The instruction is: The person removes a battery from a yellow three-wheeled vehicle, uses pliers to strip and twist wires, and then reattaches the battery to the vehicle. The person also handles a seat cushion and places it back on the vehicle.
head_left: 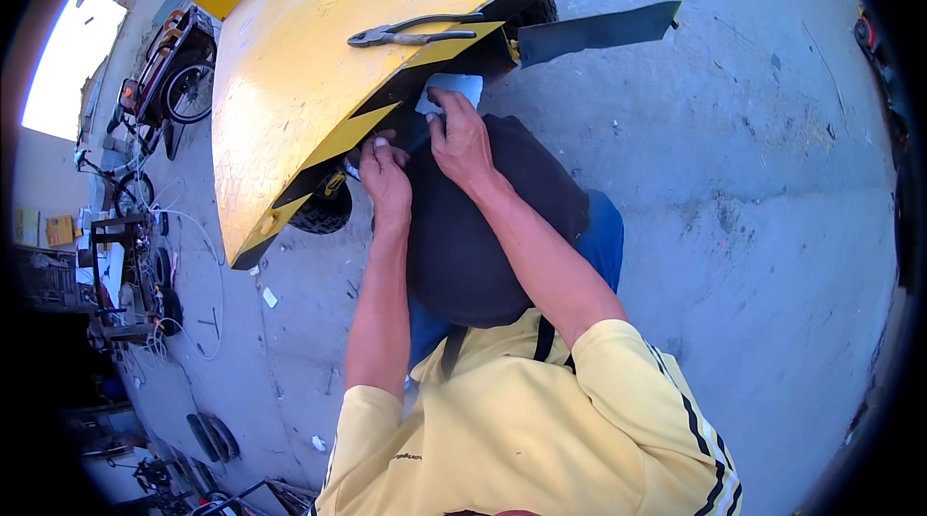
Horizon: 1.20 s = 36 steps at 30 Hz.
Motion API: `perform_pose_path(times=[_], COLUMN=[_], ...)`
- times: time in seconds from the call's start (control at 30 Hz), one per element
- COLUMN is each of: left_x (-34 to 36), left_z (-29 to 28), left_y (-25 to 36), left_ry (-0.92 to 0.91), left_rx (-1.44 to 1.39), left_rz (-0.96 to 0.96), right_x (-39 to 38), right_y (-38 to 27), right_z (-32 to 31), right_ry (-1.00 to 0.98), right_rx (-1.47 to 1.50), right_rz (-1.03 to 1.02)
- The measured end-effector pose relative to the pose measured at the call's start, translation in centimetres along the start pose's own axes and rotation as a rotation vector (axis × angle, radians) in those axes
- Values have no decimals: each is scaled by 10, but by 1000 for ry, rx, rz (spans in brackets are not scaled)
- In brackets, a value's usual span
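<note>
Just beyond the slanted edge of the yellow panel, our right hand grasped a pale sheet by its near side. Our left hand bent in under that edge; whether its fingers gripped anything we could not tell. A light, steady pinch seemed best to us, with knuckles clear of the panel's pointed tabs. Pliers lay on the panel, apart from both hands. Around us spread a scuffed grey floor, with a bicycle and loose tyres off left.
</note>
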<state>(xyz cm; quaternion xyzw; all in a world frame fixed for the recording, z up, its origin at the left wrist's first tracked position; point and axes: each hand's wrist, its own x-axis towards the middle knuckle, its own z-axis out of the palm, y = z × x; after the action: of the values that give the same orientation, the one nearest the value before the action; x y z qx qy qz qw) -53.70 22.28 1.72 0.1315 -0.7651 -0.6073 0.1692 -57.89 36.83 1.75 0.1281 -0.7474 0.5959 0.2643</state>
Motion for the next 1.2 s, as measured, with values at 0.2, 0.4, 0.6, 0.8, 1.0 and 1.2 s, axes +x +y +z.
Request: perform_pose_path(times=[0.2,0.4,0.6,0.8,1.0,1.2], left_x=[-25,-19,-21,-28,-53,-44], left_z=[25,26,23,28,31,22], left_y=[25,25,45,59,80,28], left_ry=[15,-28,-52,-54,-65,-78], left_rx=[29,110,102,87,92,166], left_rz=[71,103,90,110,21,198], right_x=[2,5,25,24,25,22], right_y=[8,-9,5,-11,-4,-2], right_z=[3,-1,35,31,20,24], right_ry=[58,-123,-281,-299,-275,-66], right_rx=[145,178,938,1166,905,663], right_rz=[136,274,617,680,559,546])
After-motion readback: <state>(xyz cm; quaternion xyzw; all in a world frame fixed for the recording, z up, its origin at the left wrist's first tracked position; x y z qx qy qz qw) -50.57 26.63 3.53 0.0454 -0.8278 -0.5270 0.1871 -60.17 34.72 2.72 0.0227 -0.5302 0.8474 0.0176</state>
